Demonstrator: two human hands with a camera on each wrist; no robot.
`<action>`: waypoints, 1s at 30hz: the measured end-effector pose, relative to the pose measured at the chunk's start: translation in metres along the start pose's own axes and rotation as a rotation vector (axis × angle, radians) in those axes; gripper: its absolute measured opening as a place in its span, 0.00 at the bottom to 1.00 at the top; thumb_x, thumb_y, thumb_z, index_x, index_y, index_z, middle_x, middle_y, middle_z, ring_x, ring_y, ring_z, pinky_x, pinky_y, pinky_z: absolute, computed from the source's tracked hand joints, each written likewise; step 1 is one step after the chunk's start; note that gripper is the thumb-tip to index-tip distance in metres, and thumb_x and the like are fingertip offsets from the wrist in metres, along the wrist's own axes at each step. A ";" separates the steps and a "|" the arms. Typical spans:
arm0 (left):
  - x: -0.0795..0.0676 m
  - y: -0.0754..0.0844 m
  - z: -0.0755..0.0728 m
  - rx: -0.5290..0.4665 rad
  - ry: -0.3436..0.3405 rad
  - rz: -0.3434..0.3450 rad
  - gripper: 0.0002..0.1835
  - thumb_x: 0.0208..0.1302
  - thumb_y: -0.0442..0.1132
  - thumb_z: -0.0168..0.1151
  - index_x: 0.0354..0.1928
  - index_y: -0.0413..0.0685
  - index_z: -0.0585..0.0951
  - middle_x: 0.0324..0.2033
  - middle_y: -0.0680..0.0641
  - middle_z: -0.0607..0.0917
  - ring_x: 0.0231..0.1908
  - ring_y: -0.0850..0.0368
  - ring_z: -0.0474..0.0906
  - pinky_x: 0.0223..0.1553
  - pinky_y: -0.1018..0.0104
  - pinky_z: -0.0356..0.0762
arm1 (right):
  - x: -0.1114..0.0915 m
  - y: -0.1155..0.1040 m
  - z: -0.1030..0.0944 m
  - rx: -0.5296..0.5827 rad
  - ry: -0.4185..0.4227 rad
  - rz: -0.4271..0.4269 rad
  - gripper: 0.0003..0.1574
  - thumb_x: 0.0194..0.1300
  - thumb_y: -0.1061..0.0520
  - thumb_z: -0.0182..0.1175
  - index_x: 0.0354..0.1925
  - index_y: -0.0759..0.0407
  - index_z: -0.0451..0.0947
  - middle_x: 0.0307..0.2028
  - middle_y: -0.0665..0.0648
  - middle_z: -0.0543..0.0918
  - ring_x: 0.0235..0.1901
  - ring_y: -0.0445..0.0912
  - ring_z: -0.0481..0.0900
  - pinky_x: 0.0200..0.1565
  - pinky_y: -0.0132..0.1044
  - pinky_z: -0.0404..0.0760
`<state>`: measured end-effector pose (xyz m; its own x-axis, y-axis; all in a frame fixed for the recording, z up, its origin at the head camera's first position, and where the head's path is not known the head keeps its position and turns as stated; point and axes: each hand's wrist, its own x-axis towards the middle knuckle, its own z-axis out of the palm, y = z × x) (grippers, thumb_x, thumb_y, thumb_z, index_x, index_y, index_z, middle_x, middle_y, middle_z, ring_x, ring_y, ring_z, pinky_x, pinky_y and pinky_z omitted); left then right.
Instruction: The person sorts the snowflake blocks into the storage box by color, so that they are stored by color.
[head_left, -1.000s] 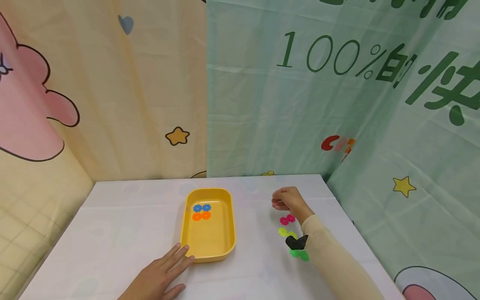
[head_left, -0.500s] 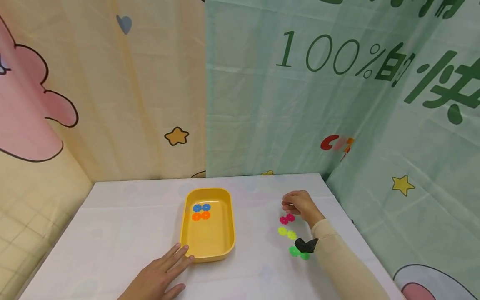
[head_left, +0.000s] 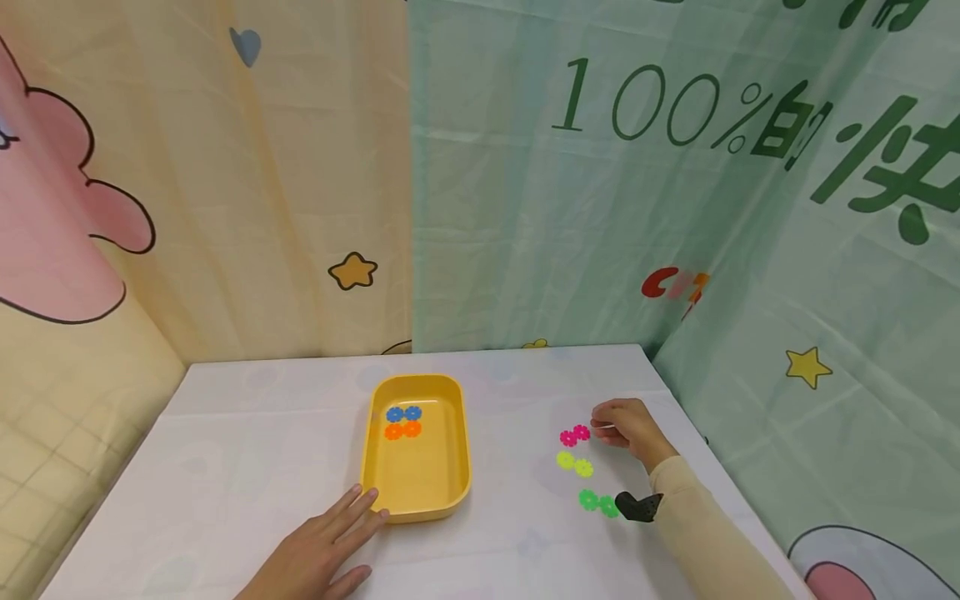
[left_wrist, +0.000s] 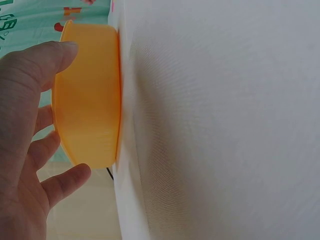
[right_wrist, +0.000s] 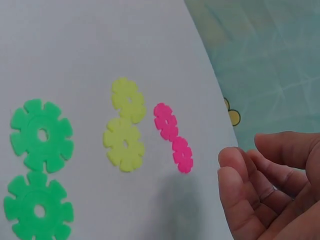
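Observation:
My left hand (head_left: 318, 550) lies at the near left corner of a yellow plastic tray (head_left: 431, 487), its spread fingers touching the rim. The left wrist view shows thumb and fingers near the tray's side wall (left_wrist: 92, 105). Two blue snowflake discs (head_left: 395, 415) and two orange snowflake discs (head_left: 393, 432) lie inside. Over the table, my right hand (head_left: 628, 429) hovers with loosely bent fingers and holds nothing. Just left of it are two pink snowflake discs (head_left: 568, 438); nearer me lie two yellow snowflake discs (head_left: 566, 461) and two green snowflake discs (head_left: 588, 500).
A white cloth covers the table (head_left: 247, 467). Printed curtains (head_left: 517, 208) stand behind it and along both sides. A black band (head_left: 637, 507) sits at my right wrist, close to the green discs.
My right hand has moved right and toward me, from beyond the pink discs to beside them, uncovering the yellow and green discs. My left hand and the tray have stayed put.

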<state>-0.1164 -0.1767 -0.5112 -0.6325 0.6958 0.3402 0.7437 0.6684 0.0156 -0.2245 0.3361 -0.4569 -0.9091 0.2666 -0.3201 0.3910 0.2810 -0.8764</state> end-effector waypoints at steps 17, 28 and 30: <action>0.000 0.000 0.000 -0.014 0.027 0.006 0.39 0.58 0.62 0.71 0.70 0.59 0.75 0.70 0.48 0.75 0.78 0.64 0.47 0.50 0.55 0.84 | -0.016 0.035 0.006 -0.203 0.021 0.009 0.11 0.65 0.61 0.64 0.43 0.68 0.81 0.28 0.57 0.79 0.26 0.47 0.75 0.28 0.36 0.81; 0.001 0.000 0.001 -0.010 0.045 0.026 0.39 0.58 0.62 0.72 0.70 0.59 0.75 0.69 0.47 0.76 0.78 0.71 0.29 0.49 0.55 0.85 | -0.026 0.045 0.020 -0.340 0.019 -0.046 0.09 0.61 0.60 0.68 0.38 0.64 0.80 0.20 0.53 0.72 0.16 0.43 0.65 0.22 0.34 0.70; 0.001 0.000 0.001 -0.010 0.043 0.022 0.39 0.57 0.62 0.72 0.70 0.59 0.75 0.69 0.47 0.76 0.77 0.71 0.28 0.49 0.55 0.85 | -0.028 0.046 0.023 -0.347 0.022 -0.056 0.11 0.60 0.60 0.69 0.38 0.63 0.79 0.23 0.54 0.74 0.18 0.44 0.67 0.23 0.34 0.71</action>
<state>-0.1170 -0.1755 -0.5119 -0.6062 0.6981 0.3809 0.7596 0.6502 0.0173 -0.1847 0.3207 -0.4961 -0.9286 0.2606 -0.2640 0.3697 0.5916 -0.7165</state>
